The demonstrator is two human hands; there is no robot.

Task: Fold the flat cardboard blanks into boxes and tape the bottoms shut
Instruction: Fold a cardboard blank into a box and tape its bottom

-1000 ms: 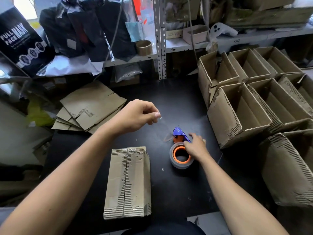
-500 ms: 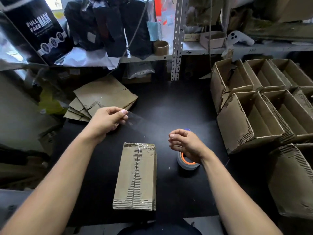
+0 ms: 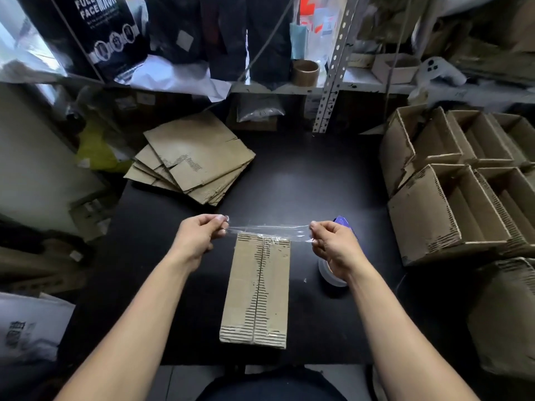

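Head view: my left hand (image 3: 199, 237) and right hand (image 3: 333, 244) each pinch one end of the tape strip (image 3: 267, 228), held taut above the box (image 3: 257, 287) far edge; cross-taping remains, blanks (image 3: 194, 157) unfolded.

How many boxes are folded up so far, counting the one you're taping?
At least 7: one under the tape; two front right; three behind; one near right edge. More may be hidden off-frame.
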